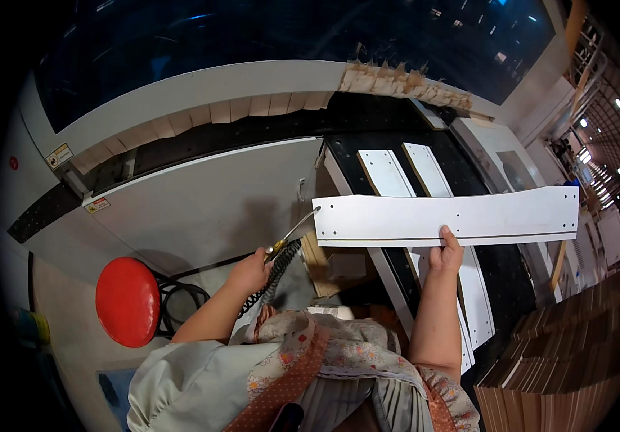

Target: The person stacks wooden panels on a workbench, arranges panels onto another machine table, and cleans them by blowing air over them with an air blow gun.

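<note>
My right hand [448, 250] grips a long white panel [447, 216] by its near edge, thumb on top. The panel has small dark holes near both ends and in its middle, and its far edge dips in a shallow curve. In my left hand [250, 272] is an air blow gun [279, 247] with a yellowish body and a long thin metal nozzle. The nozzle tip reaches the panel's left end, by a hole; whether it touches, I cannot tell. A black coiled hose [279, 272] hangs just below the gun.
More white panels [389, 173] lie beneath the held one on a black table [497, 266]. Ahead stands a large machine with a grey front [216, 194] and dark window [288, 32]. A red stool [128, 302] is at left, stacked brown boards [569, 353] at lower right.
</note>
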### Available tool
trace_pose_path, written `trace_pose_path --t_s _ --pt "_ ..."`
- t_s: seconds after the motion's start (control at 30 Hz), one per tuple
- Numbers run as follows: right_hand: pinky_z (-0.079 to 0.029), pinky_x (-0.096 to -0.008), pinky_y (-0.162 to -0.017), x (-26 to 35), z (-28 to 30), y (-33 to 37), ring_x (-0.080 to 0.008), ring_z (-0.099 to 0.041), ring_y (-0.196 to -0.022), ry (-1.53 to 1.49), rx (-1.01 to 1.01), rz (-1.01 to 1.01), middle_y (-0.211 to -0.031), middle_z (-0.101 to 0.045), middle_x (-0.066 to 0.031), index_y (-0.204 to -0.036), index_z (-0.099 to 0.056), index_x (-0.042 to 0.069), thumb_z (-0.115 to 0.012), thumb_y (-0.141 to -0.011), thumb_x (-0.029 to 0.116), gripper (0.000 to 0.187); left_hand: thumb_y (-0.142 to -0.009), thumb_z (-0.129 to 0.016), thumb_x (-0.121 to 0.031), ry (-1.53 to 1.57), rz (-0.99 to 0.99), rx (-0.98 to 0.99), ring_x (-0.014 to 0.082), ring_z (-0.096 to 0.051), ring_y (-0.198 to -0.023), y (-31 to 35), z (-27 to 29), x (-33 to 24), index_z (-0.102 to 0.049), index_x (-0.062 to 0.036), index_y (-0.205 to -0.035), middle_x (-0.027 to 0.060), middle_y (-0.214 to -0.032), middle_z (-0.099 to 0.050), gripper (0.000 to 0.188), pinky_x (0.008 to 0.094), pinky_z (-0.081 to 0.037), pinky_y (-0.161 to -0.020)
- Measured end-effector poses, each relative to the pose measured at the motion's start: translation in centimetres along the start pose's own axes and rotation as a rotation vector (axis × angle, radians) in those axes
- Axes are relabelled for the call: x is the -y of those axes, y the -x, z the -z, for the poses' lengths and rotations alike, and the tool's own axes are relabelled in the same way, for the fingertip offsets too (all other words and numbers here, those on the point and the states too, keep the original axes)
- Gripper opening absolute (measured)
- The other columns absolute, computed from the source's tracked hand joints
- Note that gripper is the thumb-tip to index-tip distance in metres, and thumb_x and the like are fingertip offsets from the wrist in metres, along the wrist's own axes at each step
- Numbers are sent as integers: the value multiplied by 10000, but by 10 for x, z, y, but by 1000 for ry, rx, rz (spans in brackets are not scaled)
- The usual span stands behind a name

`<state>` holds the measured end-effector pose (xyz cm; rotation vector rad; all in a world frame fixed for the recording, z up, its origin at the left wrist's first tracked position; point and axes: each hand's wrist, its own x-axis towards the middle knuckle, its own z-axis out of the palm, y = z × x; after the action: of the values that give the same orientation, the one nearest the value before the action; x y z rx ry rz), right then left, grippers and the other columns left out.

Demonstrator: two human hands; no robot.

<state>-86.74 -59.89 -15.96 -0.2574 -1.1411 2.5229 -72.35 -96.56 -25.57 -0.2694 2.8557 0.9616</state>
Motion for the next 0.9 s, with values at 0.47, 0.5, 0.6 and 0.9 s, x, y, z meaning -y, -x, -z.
trace_pose_path --t_s 0.47,0.5,0.6,0.9 --pt "-410 -378 -972 1 -13 -2 -302 -510 -1090 3 93 71 -1188 -505 -172 -1217 -439 -34 -530 -672 -190 574 -865 -507 -277 -49 -76 132 398 -583 -787 23 -15 -10 -435 -29 -1030 220 -851 -599 307 480 -459 -687" --pt "-410 -376 -972 1 -14 -2 -299 -509 -1093 5 117 86 -1192 -503 -167 -1218 -440 -26 -529 -669 -192 581 -861 -510 -270 -61 -76 137 396 -584 -784 25 -16 -10 -437 -28 -1025 219 -845 -600 301 479 -460 -688" --pt "-412 -374 -969 -1 -16 -4 -293 -509 -1095 22 112 78 -1195 -502 -161 -1218 -440 -13 -528 -667 -194 587 -865 -512 -260 -68 -84 137 404 -577 -763 26 -21 -7 -429 -24 -1023 220 -819 -597 296 481 -453 -673" --pt "-415 -369 -957 -2 -18 -6 -293 -514 -1089 57 92 96 -1188 -502 -166 -1217 -432 -20 -514 -661 -198 590 -870 -507 -257 -17 -57 115 407 -568 -764 29 -27 7 -420 -23 -1048 218 -801 -593 306 475 -446 -668"
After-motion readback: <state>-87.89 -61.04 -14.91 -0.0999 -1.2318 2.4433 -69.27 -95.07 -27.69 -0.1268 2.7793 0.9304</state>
